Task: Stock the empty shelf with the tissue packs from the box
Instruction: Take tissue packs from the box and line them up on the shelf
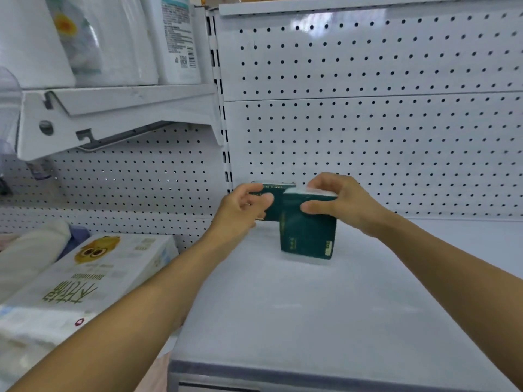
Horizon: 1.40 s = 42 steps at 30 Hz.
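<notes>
Two dark green tissue packs stand on the white shelf (325, 312), near its back left corner. The rear pack (276, 203) stands against the pegboard; my left hand (243, 207) is at its left side, fingers curled over its top edge. The front pack (307, 236) stands upright just ahead and to the right of it, and my right hand (339, 203) grips its top, thumb on the front face. The box is not in view.
A white pegboard back wall (368, 123) rises behind the shelf. On the left bay lie white tissue bundles (93, 275), one with an owl picture. An upper left shelf (119, 108) holds large white packages (121, 38). The shelf's front edge (311, 372) is near me.
</notes>
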Motion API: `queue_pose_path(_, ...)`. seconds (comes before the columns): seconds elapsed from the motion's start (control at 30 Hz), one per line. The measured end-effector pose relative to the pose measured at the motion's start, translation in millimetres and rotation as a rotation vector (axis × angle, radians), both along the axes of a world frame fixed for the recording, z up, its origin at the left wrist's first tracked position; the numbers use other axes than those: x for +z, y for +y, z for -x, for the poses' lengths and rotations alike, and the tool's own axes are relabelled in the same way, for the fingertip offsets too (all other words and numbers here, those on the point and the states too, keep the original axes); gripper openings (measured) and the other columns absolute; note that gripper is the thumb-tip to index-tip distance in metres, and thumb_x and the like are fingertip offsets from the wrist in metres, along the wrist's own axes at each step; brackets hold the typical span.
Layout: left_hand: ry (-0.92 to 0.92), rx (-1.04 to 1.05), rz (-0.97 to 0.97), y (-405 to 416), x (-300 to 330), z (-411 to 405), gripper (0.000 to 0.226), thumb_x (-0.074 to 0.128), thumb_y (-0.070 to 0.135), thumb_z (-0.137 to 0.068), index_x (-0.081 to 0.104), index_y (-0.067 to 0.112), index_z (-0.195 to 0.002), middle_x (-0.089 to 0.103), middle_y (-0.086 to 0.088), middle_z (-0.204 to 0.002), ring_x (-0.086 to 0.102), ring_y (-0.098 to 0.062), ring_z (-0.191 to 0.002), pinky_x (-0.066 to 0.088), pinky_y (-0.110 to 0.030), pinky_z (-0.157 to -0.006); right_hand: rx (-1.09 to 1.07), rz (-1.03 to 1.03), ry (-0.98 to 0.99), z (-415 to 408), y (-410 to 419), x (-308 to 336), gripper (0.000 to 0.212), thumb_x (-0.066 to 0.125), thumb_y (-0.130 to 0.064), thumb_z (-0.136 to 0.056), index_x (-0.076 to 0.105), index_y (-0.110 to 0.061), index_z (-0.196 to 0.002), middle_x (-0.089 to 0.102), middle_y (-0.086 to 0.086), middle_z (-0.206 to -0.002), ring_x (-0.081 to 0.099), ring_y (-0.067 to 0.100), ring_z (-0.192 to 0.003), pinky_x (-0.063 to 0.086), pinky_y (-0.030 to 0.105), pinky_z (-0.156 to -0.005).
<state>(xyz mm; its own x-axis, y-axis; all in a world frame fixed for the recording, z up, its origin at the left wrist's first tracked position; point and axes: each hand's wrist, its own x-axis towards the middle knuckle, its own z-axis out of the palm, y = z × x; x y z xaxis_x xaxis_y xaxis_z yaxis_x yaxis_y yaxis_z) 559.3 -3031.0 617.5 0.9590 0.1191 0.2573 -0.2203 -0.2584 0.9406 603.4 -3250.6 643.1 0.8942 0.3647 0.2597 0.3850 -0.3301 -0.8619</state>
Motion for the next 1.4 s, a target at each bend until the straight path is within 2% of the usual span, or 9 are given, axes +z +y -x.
queue_pose_path(0.13,0.074,0.185,-0.033,21,-18,-27,0.049,0.067,0.033,-0.091,0.047,0.027,-0.136,0.054,0.006,-0.128,0.055,-0.011,-0.11,0.049,-0.033,-0.092,-0.22,-0.233,0.1,-22,-40,-29,0.026,0.076,-0.007,-0.081,0.053,-0.01,-0.092,0.068,0.011,-0.098,0.067,0.023,-0.078,0.058,0.037,-0.071)
queue_pose_path(0.33,0.091,0.287,-0.213,16,-40,-70,0.072,0.068,0.03,-0.09,0.028,0.019,-0.149,0.037,-0.001,-0.15,0.043,-0.019,-0.132,0.04,-0.034,-0.102,-0.516,-0.142,0.078,-55,-57,-77,0.028,0.076,-0.015,-0.081,0.053,-0.006,-0.093,0.068,0.013,-0.097,0.068,0.029,-0.088,0.057,0.05,-0.08)
queue_pose_path(0.43,0.08,0.37,-0.311,11,-42,-84,0.08,0.071,0.032,-0.087,0.023,0.017,-0.149,0.037,-0.004,-0.15,0.044,-0.022,-0.131,0.041,-0.038,-0.101,-0.563,-0.032,0.031,-67,-55,-81,0.027,0.076,-0.023,-0.081,0.055,-0.009,-0.09,0.066,0.011,-0.093,0.065,0.031,-0.087,0.056,0.047,-0.079)
queue_pose_path(0.53,0.062,0.398,-0.332,10,-44,-95,0.087,0.076,0.036,-0.082,0.022,0.02,-0.148,0.04,-0.004,-0.147,0.048,-0.024,-0.126,0.045,-0.041,-0.097,-0.562,0.024,-0.013,-74,-48,-79,0.025,0.074,-0.021,-0.083,0.057,-0.01,-0.096,0.064,0.004,-0.091,0.061,0.023,-0.082,0.053,0.037,-0.074)
queue_pose_path(0.73,-0.018,0.413,-0.466,5,-49,-98,0.075,0.08,0.034,-0.077,0.031,0.031,-0.134,0.042,-0.003,-0.128,0.055,-0.025,-0.106,0.049,-0.037,-0.075,-0.557,0.071,-0.057,-81,-34,-78,0.036,0.074,-0.024,-0.084,0.047,-0.016,-0.106,0.059,-0.002,-0.092,0.061,0.019,-0.082,0.054,0.041,-0.076)
queue_pose_path(0.93,-0.038,0.438,-0.531,2,-47,-103,0.069,0.082,0.028,-0.076,0.036,0.024,-0.128,0.039,-0.004,-0.126,0.053,-0.024,-0.106,0.053,-0.039,-0.078,-0.556,0.111,-0.089,-83,-24,-77,0.033,0.072,-0.024,-0.084,0.046,-0.016,-0.103,0.059,0.0,-0.094,0.063,0.022,-0.083,0.054,0.043,-0.074)
queue_pose_path(1.1,-0.046,0.47,-0.564,2,-47,-107,0.066,0.081,0.028,-0.078,0.038,0.02,-0.127,0.04,-0.005,-0.127,0.052,-0.022,-0.107,0.045,-0.033,-0.07,-0.557,0.153,-0.088,-83,-18,-73,0.032,0.07,-0.023,-0.085,0.045,-0.012,-0.101,0.06,0.005,-0.092,0.061,0.025,-0.081,0.05,0.038,-0.068)
queue_pose_path(1.27,-0.051,0.485,-0.578,1,-48,-108,0.067,0.081,0.029,-0.077,0.038,0.02,-0.127,0.04,-0.005,-0.127,0.051,-0.023,-0.11,0.049,-0.035,-0.075,-0.559,0.197,-0.073,-82,-19,-73,0.032,0.069,-0.025,-0.085,0.044,-0.013,-0.101,0.058,0.004,-0.092,0.059,0.024,-0.083,0.046,0.035,-0.065)
queue_pose_path(1.4,0.001,0.453,-0.592,3,-47,-105,0.079,0.081,0.036,-0.076,0.032,0.023,-0.136,0.035,-0.006,-0.134,0.047,-0.026,-0.118,0.051,-0.042,-0.081,-0.558,0.233,0.018,-79,-21,-71,0.052,0.07,-0.036,-0.084,0.041,-0.014,-0.12,0.055,0.002,-0.118,0.057,0.023,-0.099,0.048,0.038,-0.076)
